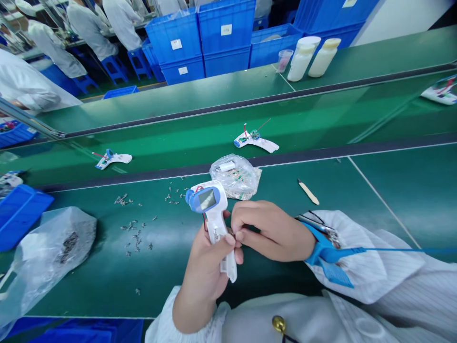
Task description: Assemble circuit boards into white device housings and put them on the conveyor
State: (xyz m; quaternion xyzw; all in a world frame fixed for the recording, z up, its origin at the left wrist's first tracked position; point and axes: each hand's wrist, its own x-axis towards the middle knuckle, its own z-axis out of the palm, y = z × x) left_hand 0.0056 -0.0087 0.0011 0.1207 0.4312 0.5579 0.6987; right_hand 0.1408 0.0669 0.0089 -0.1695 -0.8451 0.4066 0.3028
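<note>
My left hand (210,267) is wrapped round the handle of a white infrared thermometer housing (214,216), its blue-framed screen facing up. Red wire shows at the blue part on the housing's left side. Against the right side of the handle, my right hand (267,228) has thumb and forefinger pinched together; whatever lies between them is too small and covered to make out. A blue wrist strap (321,252) circles my right wrist. Just beyond the thermometer lies a clear plastic bag (235,174) of small parts.
Loose small metal parts (135,236) are scattered on the green bench left of my hands, near another plastic bag (71,238) and a blue bin (21,214). Open thermometer halves (257,142) lie on the green conveyor (171,143). A pen-like tool (308,192) rests at right.
</note>
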